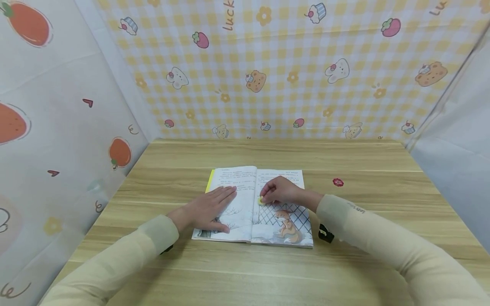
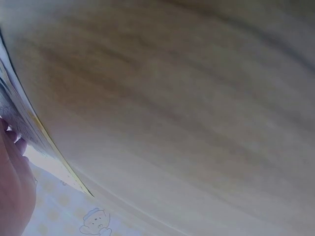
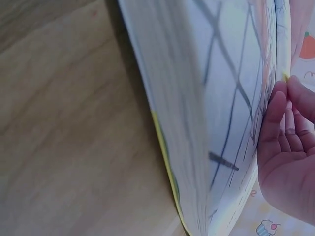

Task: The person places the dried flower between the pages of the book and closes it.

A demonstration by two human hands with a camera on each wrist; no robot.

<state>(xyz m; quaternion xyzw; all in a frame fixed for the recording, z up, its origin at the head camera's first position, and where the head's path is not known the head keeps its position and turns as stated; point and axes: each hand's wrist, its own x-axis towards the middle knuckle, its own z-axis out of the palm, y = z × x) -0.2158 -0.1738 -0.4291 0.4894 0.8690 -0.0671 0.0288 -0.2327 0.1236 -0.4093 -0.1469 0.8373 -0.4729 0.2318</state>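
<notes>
An open book [image 1: 233, 170] lies on the table, its right page showing a drawn fox in front of a lattice fence. My left hand [image 1: 216, 208] rests on the left page, fingers spread and straight. Close over the right page beside the spine, my right hand [image 1: 281, 190] pinches a small yellow piece [image 1: 260, 200] between thumb and index finger. In the right wrist view the right hand [image 3: 290, 132] holds a sliver of yellow at its fingertips. Part of the left hand [image 2: 17, 182] shows at the edge of the left wrist view.
A small red flower-shaped piece [image 1: 338, 182] lies on the wooden table [image 1: 245, 272] to the right of the book. Black wrist gear [image 1: 326, 233] shows under the right forearm. A yellow checked cloth [image 1: 283, 102] hangs behind the table, with white cloth at both sides.
</notes>
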